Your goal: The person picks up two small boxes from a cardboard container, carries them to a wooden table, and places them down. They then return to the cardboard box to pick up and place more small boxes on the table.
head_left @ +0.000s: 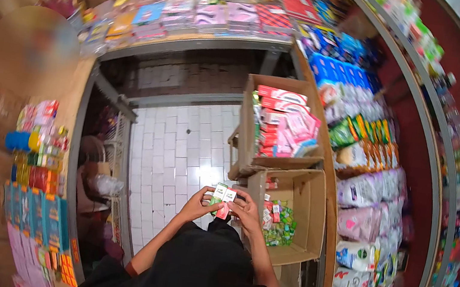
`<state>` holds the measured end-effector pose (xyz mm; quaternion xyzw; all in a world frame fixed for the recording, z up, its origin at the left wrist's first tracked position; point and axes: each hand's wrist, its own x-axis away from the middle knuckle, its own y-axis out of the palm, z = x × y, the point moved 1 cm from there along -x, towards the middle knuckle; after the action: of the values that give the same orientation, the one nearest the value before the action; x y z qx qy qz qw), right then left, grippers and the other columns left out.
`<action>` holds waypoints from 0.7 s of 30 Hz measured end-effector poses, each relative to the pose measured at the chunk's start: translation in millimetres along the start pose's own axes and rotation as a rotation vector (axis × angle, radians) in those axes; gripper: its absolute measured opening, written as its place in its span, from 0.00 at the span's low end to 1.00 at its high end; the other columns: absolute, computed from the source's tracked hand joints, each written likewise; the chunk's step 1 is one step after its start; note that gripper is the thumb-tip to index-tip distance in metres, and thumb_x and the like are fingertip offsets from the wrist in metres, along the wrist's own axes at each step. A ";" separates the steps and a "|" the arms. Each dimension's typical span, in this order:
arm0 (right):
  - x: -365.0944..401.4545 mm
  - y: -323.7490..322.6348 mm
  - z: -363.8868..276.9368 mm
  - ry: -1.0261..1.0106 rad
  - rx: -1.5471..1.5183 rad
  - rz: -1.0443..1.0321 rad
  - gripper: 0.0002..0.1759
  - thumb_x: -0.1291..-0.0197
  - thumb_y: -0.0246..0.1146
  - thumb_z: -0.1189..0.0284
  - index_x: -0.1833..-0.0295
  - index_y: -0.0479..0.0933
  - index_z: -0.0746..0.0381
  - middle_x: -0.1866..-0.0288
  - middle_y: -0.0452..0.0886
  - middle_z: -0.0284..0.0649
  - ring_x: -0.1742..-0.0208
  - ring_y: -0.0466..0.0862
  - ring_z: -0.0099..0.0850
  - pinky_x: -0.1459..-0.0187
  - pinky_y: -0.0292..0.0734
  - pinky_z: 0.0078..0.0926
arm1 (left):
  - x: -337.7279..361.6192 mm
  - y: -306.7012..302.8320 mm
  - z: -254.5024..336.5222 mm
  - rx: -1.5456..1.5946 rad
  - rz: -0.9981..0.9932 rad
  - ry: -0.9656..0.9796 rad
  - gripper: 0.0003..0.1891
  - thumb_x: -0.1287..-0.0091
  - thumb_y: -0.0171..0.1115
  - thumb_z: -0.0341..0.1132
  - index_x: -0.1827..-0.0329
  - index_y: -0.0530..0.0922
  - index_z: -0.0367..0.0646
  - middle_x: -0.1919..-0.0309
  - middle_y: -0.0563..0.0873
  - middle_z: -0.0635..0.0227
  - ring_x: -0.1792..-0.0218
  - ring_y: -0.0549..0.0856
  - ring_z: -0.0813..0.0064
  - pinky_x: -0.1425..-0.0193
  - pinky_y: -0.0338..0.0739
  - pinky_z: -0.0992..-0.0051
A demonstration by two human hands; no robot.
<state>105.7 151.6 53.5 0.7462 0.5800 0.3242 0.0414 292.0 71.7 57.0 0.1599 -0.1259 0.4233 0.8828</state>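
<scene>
In front of my body, both hands are raised over the tiled floor with small packs between them. My left hand [195,206] grips a green-and-white small box [224,192] by its left side. Beside it, a red-and-white small box [229,198] is pinched in my right hand [245,212]. The two boxes touch or overlap, and their print is too small to read. Right of my hands stands an open cardboard box [310,218], with several small green packs [279,229] and a few red-and-white ones inside.
Another cardboard box [247,137] behind it holds red cartons and pink packets. Pouches [365,190] line the right-hand shelf. Stacked packs [227,14] cover the far shelf, and boxes [38,215] stand on the left one. White tiles [174,146] form the floor.
</scene>
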 end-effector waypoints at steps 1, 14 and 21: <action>-3.2 11.5 -1.0 0.027 0.025 -0.027 0.33 0.40 0.72 0.76 0.31 0.66 0.64 0.47 0.85 0.44 0.52 0.86 0.26 0.57 0.84 0.22 | 8.4 -9.5 -0.9 0.003 0.027 0.011 0.31 0.36 0.75 0.39 0.35 0.68 0.39 0.54 0.87 0.56 0.56 0.88 0.72 0.57 0.84 0.75; -11.5 182.4 76.7 0.246 0.273 -0.418 0.32 0.40 0.72 0.75 0.32 0.68 0.62 0.51 0.85 0.40 0.52 0.86 0.27 0.55 0.84 0.27 | 182.4 -126.6 -37.3 0.192 0.465 0.079 0.32 0.35 0.73 0.39 0.31 0.67 0.39 0.49 0.86 0.53 0.53 0.87 0.71 0.50 0.81 0.74; 13.1 262.2 143.0 0.345 0.426 -0.689 0.33 0.41 0.73 0.74 0.32 0.68 0.61 0.51 0.85 0.42 0.54 0.87 0.28 0.54 0.85 0.30 | 288.8 -152.4 -73.4 0.259 0.708 0.089 0.32 0.35 0.73 0.39 0.31 0.68 0.41 0.48 0.86 0.55 0.53 0.86 0.74 0.50 0.80 0.75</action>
<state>403.2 123.4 61.6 0.4362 0.8472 0.2845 -0.1049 594.6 214.5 66.2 0.1983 -0.0802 0.7212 0.6589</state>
